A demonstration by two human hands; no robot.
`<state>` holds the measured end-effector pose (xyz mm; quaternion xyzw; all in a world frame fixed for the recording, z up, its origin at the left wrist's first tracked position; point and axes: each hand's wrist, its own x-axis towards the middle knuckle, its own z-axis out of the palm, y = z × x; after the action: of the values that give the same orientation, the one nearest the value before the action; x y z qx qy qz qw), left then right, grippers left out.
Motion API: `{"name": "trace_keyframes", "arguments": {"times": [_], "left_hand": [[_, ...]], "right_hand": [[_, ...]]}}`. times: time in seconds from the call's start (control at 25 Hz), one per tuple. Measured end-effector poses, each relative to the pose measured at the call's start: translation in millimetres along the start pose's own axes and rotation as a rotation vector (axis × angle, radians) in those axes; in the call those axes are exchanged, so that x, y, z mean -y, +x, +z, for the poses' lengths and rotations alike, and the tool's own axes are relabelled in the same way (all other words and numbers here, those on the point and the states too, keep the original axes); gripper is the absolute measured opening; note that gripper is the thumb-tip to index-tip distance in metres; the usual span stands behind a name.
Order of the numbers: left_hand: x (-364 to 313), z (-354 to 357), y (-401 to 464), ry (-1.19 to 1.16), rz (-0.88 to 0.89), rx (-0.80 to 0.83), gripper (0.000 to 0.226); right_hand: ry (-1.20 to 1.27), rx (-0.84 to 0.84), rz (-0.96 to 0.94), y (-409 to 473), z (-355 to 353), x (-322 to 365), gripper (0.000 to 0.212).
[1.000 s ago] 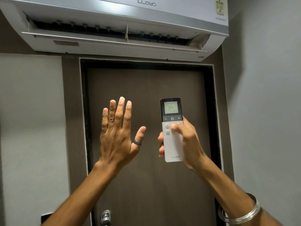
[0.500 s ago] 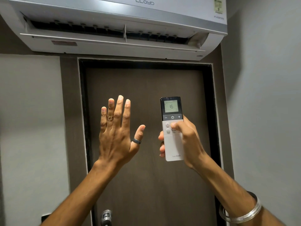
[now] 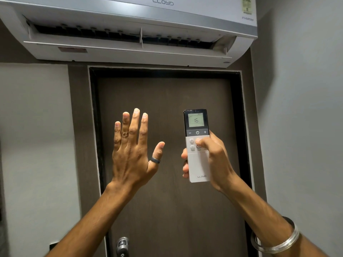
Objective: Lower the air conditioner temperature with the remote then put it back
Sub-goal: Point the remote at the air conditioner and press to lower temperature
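Single head-worn wide-angle view, angled upward, close behind raised hands, facing door (image 3: pixel 167 127) beneath air conditioner (image 3: pixel 130 49).

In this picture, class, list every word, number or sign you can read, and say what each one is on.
"LLOYD": front panel of the air conditioner.
"INVERTER": air conditioner, upper right corner, faint.
"16": screen of the remote, which the right hand holds.
"−", power symbol, "+": dark strip under the screen.
"LLOYD": bottom of the remote.
Too small to read: yellow-green sticker on the air conditioner, captions under the remote's buttons.
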<state>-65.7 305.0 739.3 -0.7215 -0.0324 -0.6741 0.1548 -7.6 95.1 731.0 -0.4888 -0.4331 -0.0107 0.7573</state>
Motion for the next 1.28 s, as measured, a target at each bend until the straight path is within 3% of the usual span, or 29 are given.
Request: {"name": "trace_keyframes", "arguments": {"times": [0.96,1.28], "left_hand": [[-3,-14,-3,-0.027,-0.023,0.03,0.082],[-6,-16,-1,-0.024,-0.004,0.018,0.082]], "right_hand": [[-0.022,0.003,0.011,-17,3,16,0.025],[-0.048,-0.173,0.033,-17,7,21,0.026]]}}
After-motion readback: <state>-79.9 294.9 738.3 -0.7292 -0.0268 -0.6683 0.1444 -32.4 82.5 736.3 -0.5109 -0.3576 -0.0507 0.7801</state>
